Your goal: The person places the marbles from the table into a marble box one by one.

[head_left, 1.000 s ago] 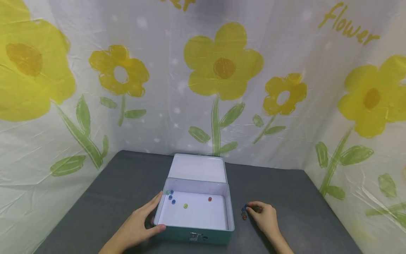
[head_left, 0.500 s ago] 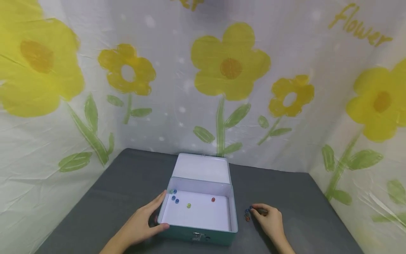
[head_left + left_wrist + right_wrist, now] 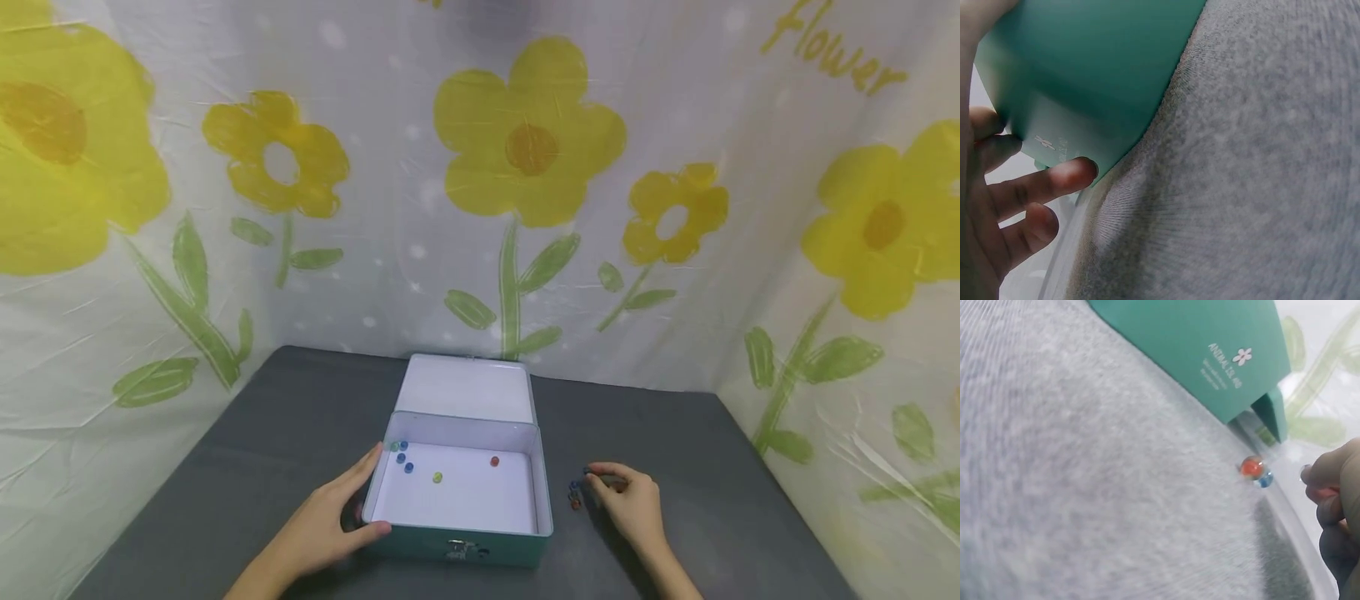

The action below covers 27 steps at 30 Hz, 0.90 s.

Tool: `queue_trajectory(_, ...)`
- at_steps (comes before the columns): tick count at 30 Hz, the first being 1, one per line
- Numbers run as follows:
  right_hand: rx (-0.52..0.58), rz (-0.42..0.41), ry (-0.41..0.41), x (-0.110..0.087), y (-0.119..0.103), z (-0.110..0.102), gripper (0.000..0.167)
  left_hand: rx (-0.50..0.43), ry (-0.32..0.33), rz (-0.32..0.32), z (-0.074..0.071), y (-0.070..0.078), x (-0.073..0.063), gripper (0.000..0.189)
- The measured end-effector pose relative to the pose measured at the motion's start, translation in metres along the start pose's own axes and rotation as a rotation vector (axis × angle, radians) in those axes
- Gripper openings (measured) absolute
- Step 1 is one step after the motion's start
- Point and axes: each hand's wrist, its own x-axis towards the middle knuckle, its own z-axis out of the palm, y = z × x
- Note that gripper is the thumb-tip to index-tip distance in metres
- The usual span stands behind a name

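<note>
A green tin box (image 3: 465, 543) with a white inside stands on the dark cloth, its lid (image 3: 467, 387) folded back. My left hand (image 3: 322, 518) grips the box's left side, thumb over the front corner and fingers along the side wall. My right hand (image 3: 632, 505), to the right of the box, pinches a small blue marble (image 3: 587, 472) between thumb and fingertips. Just left of those fingertips, a few blue and orange marbles (image 3: 575, 504) lie on the cloth. Inside the box are several blue marbles (image 3: 408, 467), a yellow-green marble (image 3: 437, 477) and a red marble (image 3: 494, 461).
Dark grey cloth (image 3: 660, 433) covers the table around the box. Behind and on both sides hangs a pale curtain (image 3: 390, 275) printed with yellow flowers. The right wrist view shows an orange marble (image 3: 1252, 467) touching a blue one near the box.
My right fingertips have drawn a blue marble slightly away from the small pile. The head view has shifted a little; my left hand stays on the box.
</note>
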Motion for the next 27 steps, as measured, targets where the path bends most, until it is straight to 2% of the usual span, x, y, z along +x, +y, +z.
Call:
queue_trajectory(6,0.042,0.021,0.017,0.002,-0.006,-0.005,0.01,-0.002,-0.007,-0.005,-0.001,0.001,0.001,0.102)
queue_trajectory(13,0.141,-0.029,0.019,0.003,-0.016,-0.005,0.01,-0.002,0.003,-0.004,-0.002,-0.002,0.0,0.101)
queue_trajectory(22,0.222,-0.014,0.027,0.004,-0.029,-0.009,0.01,-0.005,0.0,-0.011,0.0,-0.002,0.001,0.1)
queue_trajectory(27,0.274,-0.054,0.037,0.007,-0.039,-0.006,0.01,-0.002,-0.001,-0.008,0.0,-0.001,0.001,0.101)
